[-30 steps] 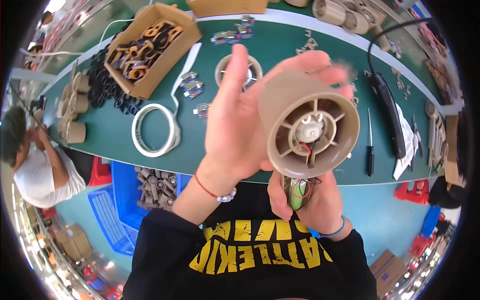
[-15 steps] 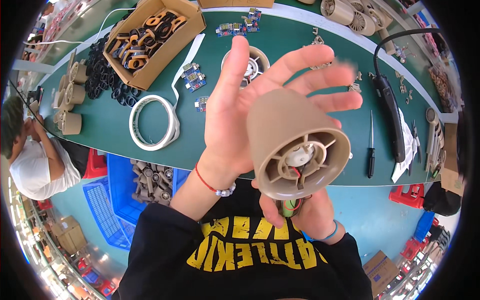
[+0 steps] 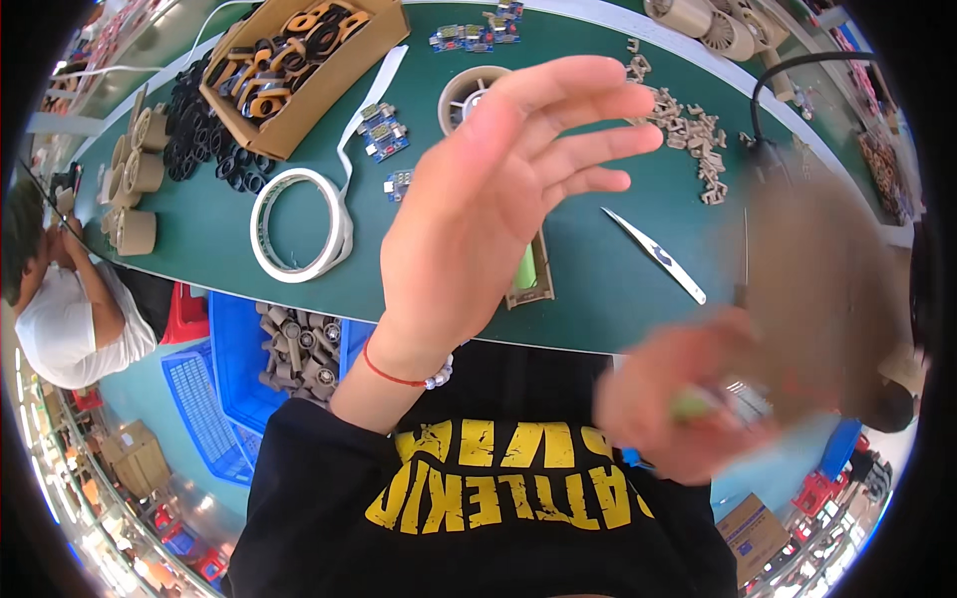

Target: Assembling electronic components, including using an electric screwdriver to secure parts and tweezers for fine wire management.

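Note:
My left hand (image 3: pixel 464 214) is raised over the middle of the green bench, fingers stretched out and holding nothing. My right hand (image 3: pixel 688 399) is smeared by motion at the right front, closed around the lower end of a tan fan housing (image 3: pixel 827 269), also blurred. A green part and wiring show faintly at its grip. Beneath my left hand lies a tan handle shell (image 3: pixel 543 289) with a green battery in it, partly hidden. White tweezers (image 3: pixel 656 256) rest on the bench between my hands. Beyond my left fingers stands another round tan housing (image 3: pixel 451 105), partly covered.
A roll of white tape (image 3: pixel 261 239) lies left, near small blue circuit boards (image 3: pixel 383 132). A cardboard box (image 3: pixel 234 115) holds orange-and-black rings; loose black rings lie beside it. Small tan parts (image 3: pixel 688 130) are scattered at the back right. A blue crate (image 3: pixel 234 369) stands below. Another person sits far left.
My right hand has swung the fan housing right, away from my left palm. My left hand has shifted slightly left and turned, still open. The handle shell and tweezers have come into sight.

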### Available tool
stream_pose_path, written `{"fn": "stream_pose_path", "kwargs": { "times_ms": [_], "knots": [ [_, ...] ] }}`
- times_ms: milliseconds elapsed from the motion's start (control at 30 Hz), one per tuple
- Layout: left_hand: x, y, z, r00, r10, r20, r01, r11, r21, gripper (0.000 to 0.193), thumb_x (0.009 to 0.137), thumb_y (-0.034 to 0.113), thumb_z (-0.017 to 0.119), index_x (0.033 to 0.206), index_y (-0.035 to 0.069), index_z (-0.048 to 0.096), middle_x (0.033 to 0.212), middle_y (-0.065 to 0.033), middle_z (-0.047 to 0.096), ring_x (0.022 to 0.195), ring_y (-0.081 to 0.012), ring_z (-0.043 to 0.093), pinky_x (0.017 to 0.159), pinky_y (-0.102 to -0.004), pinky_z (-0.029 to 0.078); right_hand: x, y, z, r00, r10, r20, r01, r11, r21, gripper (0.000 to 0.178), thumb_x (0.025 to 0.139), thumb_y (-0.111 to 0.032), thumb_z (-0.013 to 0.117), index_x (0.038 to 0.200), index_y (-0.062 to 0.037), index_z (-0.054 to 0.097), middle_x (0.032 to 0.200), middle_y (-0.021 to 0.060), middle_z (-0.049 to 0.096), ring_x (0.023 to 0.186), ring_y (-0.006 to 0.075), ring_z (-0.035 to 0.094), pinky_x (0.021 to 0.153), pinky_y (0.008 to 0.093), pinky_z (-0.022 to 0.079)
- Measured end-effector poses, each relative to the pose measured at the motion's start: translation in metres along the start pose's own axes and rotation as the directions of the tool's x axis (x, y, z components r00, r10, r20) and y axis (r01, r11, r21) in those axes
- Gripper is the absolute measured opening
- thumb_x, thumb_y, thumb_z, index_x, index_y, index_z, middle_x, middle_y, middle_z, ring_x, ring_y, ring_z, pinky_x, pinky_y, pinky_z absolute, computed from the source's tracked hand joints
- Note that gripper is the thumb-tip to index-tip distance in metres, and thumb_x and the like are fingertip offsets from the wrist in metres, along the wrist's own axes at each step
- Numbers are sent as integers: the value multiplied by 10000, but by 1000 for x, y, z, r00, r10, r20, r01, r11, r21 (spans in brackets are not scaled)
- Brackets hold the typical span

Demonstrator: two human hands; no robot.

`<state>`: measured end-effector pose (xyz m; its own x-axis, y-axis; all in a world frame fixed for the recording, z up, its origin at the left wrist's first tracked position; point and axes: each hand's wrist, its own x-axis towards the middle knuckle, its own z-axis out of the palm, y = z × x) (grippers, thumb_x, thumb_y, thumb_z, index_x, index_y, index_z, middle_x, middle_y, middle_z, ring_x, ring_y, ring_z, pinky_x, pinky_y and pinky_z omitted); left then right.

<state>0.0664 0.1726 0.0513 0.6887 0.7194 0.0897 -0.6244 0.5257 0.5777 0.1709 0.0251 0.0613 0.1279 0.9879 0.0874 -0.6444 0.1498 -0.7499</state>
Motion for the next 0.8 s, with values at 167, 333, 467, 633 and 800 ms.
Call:
{"fn": "stream_pose_path", "kwargs": {
  "times_ms": [167, 333, 467, 633, 800],
  "knots": [
    [-6, 13, -2, 967, 243, 75, -252, 888, 385, 448, 948, 301, 398, 1252, -24, 442, 1182, -177, 556, 1078, -278, 580, 901, -352, 427, -17, -54, -8, 762, -613, 208, 646, 699, -307, 317, 874, -424, 543, 916, -111, 514, 635, 38, 559, 477, 119, 529, 442, 274, 393],
    [-16, 22, -18, 948, 282, 147, -314, 763, 565, 546, 938, 375, 380, 1289, -43, 395, 1225, -190, 531, 1107, -365, 553, 908, -414, 433, -23, -43, 2, 751, -658, 55, 600, 644, -476, 330, 865, -448, 584, 849, -123, 531, 638, -29, 555, 499, 93, 549, 551, 219, 409],
    [-22, 13, -21, 905, 293, 308, -399, 333, 854, 434, 781, 70, 618, 1190, -21, 504, 1157, -146, 557, 1065, -322, 556, 889, -390, 433, -17, -52, 3, 571, -728, 379, 805, 407, -431, 355, 890, -441, 560, 983, -100, 531, 675, -50, 540, 620, 45, 572, 671, 214, 417],
    [-25, -8, -6, 930, 190, 315, -253, -294, 922, 654, 613, 34, 758, 1218, 140, 535, 1331, -176, 394, 1265, -385, 371, 1014, -449, 313, -12, -48, 10, 459, -811, 363, 843, 270, -464, 345, 919, -430, 515, 980, -92, 552, 634, -59, 530, 544, 30, 541, 585, 160, 370],
    [-16, -11, -33, 918, 134, 373, -327, -277, 904, 682, 628, -87, 685, 1249, 146, 526, 1427, -183, 268, 1344, -429, 264, 1041, -483, 312, -18, -57, 11, 949, -262, -178, 193, 924, -330, 299, 885, -428, 555, 892, -130, 588, 565, -84, 512, 459, 28, 499, 509, 158, 311]
  ]
}}
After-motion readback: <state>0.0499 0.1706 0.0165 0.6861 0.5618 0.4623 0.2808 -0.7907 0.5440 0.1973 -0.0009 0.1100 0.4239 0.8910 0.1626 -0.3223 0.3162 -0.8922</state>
